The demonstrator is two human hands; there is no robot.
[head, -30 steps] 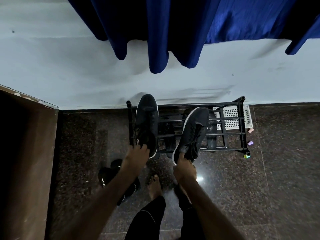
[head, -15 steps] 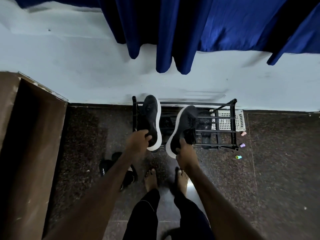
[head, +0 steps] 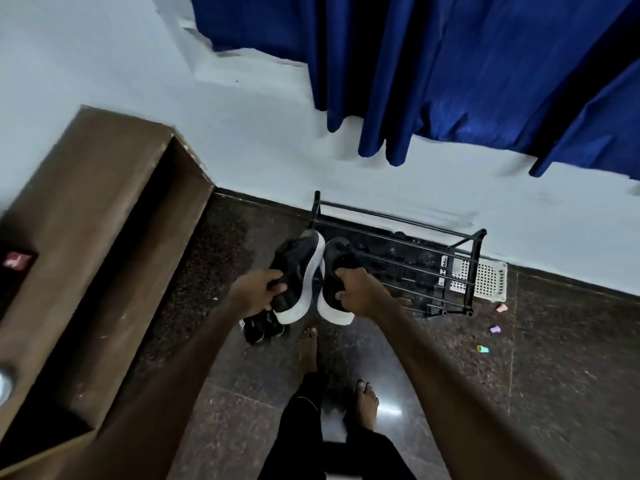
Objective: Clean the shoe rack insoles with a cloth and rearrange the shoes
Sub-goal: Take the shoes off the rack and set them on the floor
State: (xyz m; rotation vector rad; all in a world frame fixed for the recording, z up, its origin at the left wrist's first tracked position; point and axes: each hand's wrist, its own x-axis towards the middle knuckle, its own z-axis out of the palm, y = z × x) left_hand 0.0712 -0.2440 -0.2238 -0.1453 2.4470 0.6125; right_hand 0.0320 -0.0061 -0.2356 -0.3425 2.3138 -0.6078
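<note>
I hold two black sneakers with white soles up in the air, side by side, soles facing each other. My left hand grips the heel of the left sneaker. My right hand grips the heel of the right sneaker. Behind them a black metal shoe rack stands against the white wall, its top bars bare. Dark shapes show through the bars on a lower tier. No cloth is visible.
Black sandals lie on the dark stone floor under my left hand. A white perforated basket sits behind the rack's right end. Small coloured bits dot the floor at the right. A brown cabinet fills the left; blue curtains hang above.
Both sneakers have come off the rack's top bars and moved up and together. The view has swung left and tilted, so the rack sits farther right.
</note>
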